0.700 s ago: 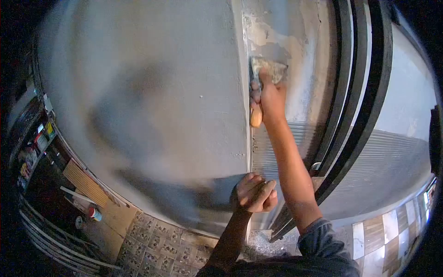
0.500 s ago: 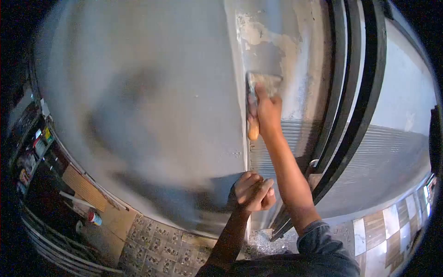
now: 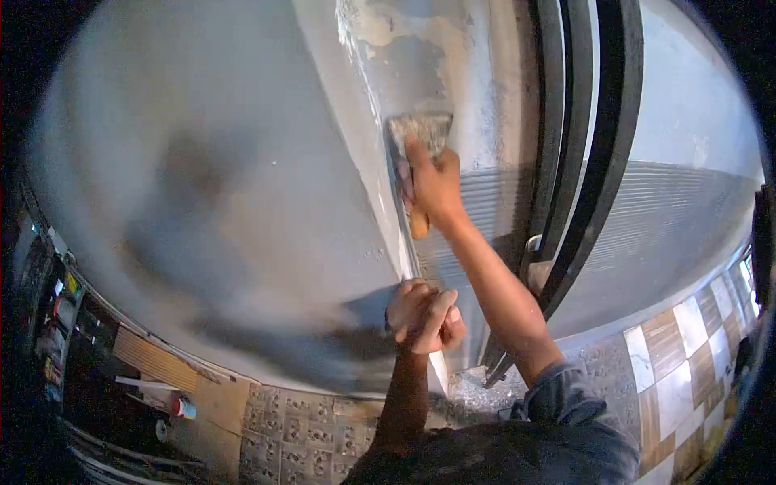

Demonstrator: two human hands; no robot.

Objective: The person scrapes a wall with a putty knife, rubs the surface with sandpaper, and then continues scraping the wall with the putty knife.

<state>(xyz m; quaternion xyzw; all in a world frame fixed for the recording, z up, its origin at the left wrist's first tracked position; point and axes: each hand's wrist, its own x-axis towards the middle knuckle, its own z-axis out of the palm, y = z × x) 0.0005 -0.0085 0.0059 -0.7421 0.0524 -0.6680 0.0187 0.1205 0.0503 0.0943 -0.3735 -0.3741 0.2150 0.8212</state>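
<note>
My right hand [image 3: 436, 184] is wrapped round a putty knife [image 3: 424, 129] with an orange-brown handle and a wide, smeared blade. The blade lies against the patchy wall [image 3: 404, 69], just right of the vertical corner edge. Lower down, my left hand [image 3: 427, 315] is closed, knuckles up, close to the lower part of that edge. Whatever it may hold is hidden by the fingers. To the left spreads a smooth grey wall face [image 3: 267, 105] with my shadow on it.
Dark vertical metal bars [image 3: 606, 145] stand right of my right arm. Behind them is a wall with a ribbed lower band [image 3: 663, 202]. Patterned tiles [image 3: 295, 428] cover the floor. At lower left are a shelf, boards and a red-and-white container [image 3: 184, 407].
The view has shifted, so the wall edge now slants and sits further left. My right hand and the putty knife remain at the edge, the blade tilted slightly differently. My left hand stays closed.
</note>
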